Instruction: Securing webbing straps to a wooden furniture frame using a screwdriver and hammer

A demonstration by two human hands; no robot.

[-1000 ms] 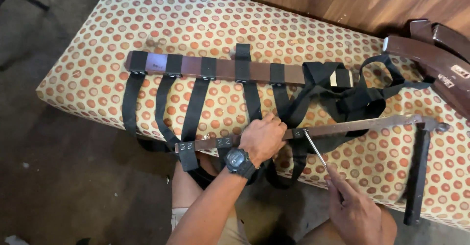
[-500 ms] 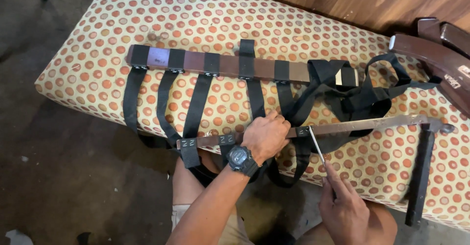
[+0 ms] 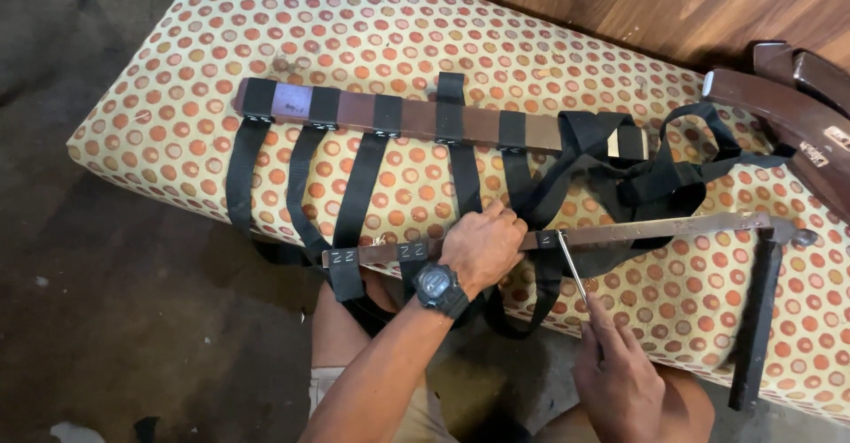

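A dark wooden slat (image 3: pixel 620 231), crossed by stapled black webbing straps (image 3: pixel 354 186), is pinned on a dotted cushion (image 3: pixel 177 133) by the clenched left hand (image 3: pixel 482 248); a thin metal tool (image 3: pixel 574 279) is gripped in the right hand (image 3: pixel 615 381).

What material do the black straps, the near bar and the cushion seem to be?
Straps: woven webbing, probably nylon; matte, limp, with white stitches. Near bar: looks like wood or dull metal, brown, stiff; unclear. Cushion: fabric over padding, printed with orange dots.
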